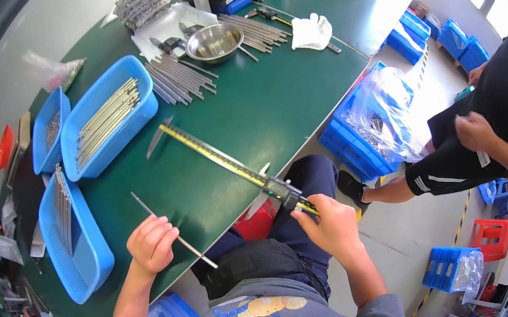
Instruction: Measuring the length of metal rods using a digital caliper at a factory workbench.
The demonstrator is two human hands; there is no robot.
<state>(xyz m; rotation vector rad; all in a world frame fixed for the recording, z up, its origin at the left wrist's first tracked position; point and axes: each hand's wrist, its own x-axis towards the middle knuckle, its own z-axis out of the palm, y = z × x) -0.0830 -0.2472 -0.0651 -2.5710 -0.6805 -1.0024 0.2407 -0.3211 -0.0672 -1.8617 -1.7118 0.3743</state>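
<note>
Rod (172, 232) clamped in left hand (152, 244) | right hand (330, 222) grips caliper (234, 167) beyond rod | not yet measured; rods fill baskets (107, 116)

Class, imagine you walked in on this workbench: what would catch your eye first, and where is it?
The long yellow-scaled digital caliper stretches across the green table, its slider end in the right hand. The left hand pinches a thin grey metal rod at the near edge. Along the left, bright blue plastic baskets hold more rods.

Blue baskets (109, 116) of rods, a steel bowl (214, 42), white glove (311, 31)
</note>
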